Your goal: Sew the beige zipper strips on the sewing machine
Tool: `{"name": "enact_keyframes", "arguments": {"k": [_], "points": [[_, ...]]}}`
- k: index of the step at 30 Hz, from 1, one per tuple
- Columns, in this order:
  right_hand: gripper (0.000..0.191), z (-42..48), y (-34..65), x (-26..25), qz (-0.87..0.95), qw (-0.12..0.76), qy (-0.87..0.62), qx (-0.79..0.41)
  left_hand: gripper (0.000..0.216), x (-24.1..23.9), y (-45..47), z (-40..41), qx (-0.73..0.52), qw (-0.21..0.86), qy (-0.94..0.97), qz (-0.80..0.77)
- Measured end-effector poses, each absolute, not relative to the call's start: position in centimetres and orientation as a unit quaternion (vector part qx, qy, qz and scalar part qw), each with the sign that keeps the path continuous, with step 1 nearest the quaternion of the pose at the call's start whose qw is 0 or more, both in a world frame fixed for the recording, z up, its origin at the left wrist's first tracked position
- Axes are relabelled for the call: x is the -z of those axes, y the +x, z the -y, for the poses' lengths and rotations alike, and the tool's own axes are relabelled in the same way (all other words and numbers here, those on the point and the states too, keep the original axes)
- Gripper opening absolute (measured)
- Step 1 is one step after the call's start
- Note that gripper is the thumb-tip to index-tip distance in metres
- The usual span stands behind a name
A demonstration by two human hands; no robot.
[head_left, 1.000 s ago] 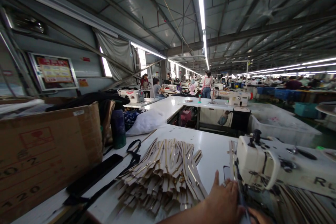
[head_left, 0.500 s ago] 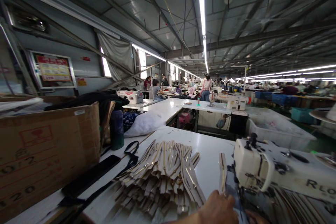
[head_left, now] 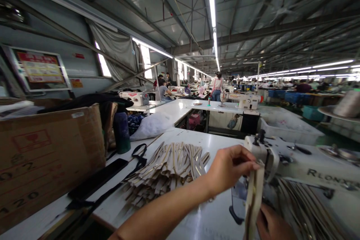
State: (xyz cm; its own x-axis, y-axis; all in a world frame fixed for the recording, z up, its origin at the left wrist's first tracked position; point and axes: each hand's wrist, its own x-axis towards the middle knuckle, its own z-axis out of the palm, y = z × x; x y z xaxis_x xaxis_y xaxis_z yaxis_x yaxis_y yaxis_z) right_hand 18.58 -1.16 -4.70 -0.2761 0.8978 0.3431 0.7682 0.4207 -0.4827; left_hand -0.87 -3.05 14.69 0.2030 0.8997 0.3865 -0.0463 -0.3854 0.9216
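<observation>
My left hand pinches the top end of a beige zipper with gold teeth, raised in front of the sewing machine. The strip hangs down from those fingers past the bottom edge of the view. Lower down, my right hand is closed at the zipper's right side, its fingertips partly hidden behind the tape. Left of my hands, a fanned pile of zippers covers the white table. More zipper strips lie under the machine's arm.
At the left stand a cardboard box and a dark bottle. A black phone-like slab and a black strap lie beside the pile. Behind the machine is a white bin. Other people work at machines farther back.
My left hand has risen from the table beside the machine, lifting the zipper's end with it. The right hand shows more beside the strip. The view has shifted slightly.
</observation>
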Motion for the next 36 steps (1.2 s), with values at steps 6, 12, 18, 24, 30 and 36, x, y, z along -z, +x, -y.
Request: {"name": "enact_keyframes", "arguments": {"k": [6, 12, 18, 24, 30, 36], "points": [[0.046, 2.4, 17.8, 3.1, 0.775, 0.284, -0.556, -0.099, 0.039, -8.9, -1.5, -1.0, -0.491, 0.548, 0.519, -0.434], [0.047, 2.5, 17.9, 3.0, 0.751, 0.337, -0.542, -0.169, 0.029, -6.7, -2.2, -1.9, -0.501, 0.553, 0.471, -0.470], [0.059, 3.1, 16.6, 1.8, 0.634, 0.398, -0.483, -0.455, 0.029, -5.8, -1.6, -1.9, -0.511, 0.540, 0.478, -0.468], [0.046, 3.9, 17.0, 0.1, 0.624, 0.304, -0.412, -0.590, 0.023, -4.6, -1.2, -1.6, -0.499, 0.511, 0.509, -0.480], [0.044, 3.1, 18.0, 0.4, 0.610, 0.348, -0.475, -0.530, 0.007, -1.7, -0.5, -1.4, -0.417, 0.436, 0.597, -0.529], [0.031, 2.4, 17.2, 1.9, 0.707, 0.332, -0.566, -0.263, 0.017, 0.0, 0.3, -1.2, -0.323, 0.214, 0.753, -0.532]]}}
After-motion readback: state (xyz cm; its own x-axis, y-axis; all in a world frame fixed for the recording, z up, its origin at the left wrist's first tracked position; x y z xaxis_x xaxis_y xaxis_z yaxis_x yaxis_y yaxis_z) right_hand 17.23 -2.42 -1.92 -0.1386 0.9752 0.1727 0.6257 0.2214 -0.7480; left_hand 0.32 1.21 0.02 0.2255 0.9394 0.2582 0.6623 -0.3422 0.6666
